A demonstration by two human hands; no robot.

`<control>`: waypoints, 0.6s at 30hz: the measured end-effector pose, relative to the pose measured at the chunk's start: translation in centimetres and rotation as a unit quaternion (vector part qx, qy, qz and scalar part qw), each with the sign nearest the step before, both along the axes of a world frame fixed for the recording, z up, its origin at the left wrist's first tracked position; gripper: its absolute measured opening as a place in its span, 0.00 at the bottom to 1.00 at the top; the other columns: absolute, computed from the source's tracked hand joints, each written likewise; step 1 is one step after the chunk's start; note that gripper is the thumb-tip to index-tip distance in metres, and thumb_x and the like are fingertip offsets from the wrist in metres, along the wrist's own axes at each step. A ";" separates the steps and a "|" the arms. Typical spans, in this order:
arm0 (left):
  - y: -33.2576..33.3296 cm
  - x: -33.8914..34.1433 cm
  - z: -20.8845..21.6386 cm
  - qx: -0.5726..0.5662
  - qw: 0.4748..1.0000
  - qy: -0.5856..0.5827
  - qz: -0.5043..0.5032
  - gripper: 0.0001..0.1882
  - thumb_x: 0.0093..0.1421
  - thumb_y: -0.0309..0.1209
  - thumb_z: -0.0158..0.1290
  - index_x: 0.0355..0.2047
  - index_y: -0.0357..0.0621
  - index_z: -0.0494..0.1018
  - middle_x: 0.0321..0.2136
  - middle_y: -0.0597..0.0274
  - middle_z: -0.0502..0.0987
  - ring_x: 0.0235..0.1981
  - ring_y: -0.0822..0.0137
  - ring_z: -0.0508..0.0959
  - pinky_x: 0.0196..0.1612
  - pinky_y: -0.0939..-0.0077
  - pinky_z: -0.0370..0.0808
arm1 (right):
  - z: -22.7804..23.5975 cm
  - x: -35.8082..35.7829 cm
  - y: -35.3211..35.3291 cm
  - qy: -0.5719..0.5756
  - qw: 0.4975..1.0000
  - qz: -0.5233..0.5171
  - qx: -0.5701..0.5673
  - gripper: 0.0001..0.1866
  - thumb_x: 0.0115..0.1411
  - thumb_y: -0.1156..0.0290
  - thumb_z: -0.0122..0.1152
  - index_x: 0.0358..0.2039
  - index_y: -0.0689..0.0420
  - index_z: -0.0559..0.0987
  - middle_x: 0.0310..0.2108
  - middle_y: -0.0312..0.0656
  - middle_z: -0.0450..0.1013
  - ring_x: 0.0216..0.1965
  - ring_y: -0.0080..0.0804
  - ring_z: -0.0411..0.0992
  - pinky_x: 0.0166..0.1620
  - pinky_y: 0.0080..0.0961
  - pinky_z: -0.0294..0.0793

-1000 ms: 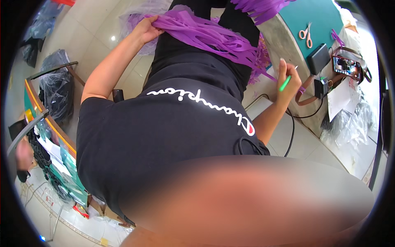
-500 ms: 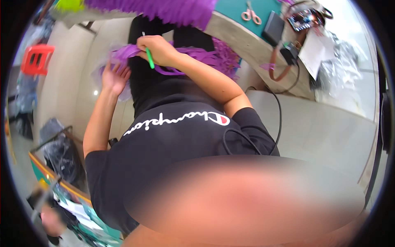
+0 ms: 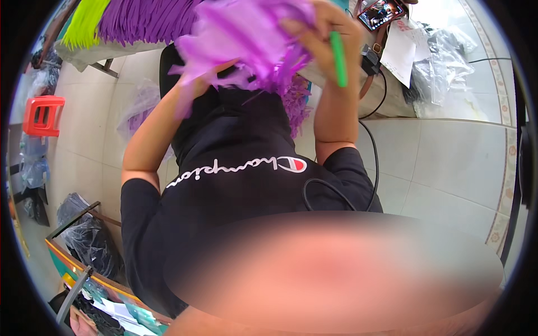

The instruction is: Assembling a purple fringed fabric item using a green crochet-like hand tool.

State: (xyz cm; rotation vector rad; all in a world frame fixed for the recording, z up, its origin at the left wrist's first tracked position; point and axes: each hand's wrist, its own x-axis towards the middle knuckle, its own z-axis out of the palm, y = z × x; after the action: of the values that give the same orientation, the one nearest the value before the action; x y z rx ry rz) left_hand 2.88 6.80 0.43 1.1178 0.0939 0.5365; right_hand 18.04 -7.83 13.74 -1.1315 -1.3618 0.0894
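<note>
At top centre, the right hand (image 3: 326, 25) curls round a slim green tool (image 3: 338, 60); the left hand's (image 3: 197, 82) blurred grip is unclear. Purple fabric strips (image 3: 238, 36) between hang unarranged; upper left, purple fringe (image 3: 143, 22) already lies aligned.

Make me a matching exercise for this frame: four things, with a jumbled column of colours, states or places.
1. Slim tool
2. Stool
3. Phone
4. Strips at the left hand

A. screen lit, near the top edge, right of centre
B. purple, motion-blurred
C. green, held in the right hand
D. red, near the left edge

Pairs: 1-C, 2-D, 3-A, 4-B
</note>
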 end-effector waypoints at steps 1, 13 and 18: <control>-0.9 1.5 1.9 0.080 0.994 -0.062 -0.041 0.20 0.56 0.26 0.54 0.50 0.38 0.67 0.42 0.59 0.73 0.44 0.64 0.74 0.47 0.71 0.70 | 0.9 0.4 -1.4 0.025 0.997 -0.068 -0.007 0.22 0.47 0.80 0.66 0.15 0.55 0.58 0.18 0.29 0.59 0.21 0.14 0.55 0.24 0.14 0.57; -7.5 4.2 9.3 0.202 0.975 -0.034 -0.089 0.16 0.66 0.37 0.42 0.44 0.35 0.68 0.32 0.64 0.74 0.32 0.70 0.73 0.39 0.75 0.69 | 1.5 2.9 -6.9 0.141 0.963 -0.202 0.108 0.18 0.56 0.72 0.61 0.16 0.56 0.63 0.17 0.25 0.56 0.21 0.11 0.51 0.24 0.12 0.48; -5.7 0.3 6.8 -0.208 0.958 -0.007 -0.198 0.22 0.66 0.36 0.40 0.57 0.37 0.58 0.53 0.54 0.66 0.54 0.64 0.68 0.58 0.65 0.63 | -3.8 2.2 -2.7 0.081 0.989 -0.065 -0.103 0.19 0.54 0.72 0.63 0.16 0.56 0.62 0.18 0.26 0.60 0.21 0.13 0.53 0.24 0.13 0.53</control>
State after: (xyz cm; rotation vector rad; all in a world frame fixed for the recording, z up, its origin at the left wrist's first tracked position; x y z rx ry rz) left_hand 3.21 1.13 7.26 0.6942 -0.0308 0.1505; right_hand 20.25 -10.50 9.98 -1.3526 -1.1517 0.2269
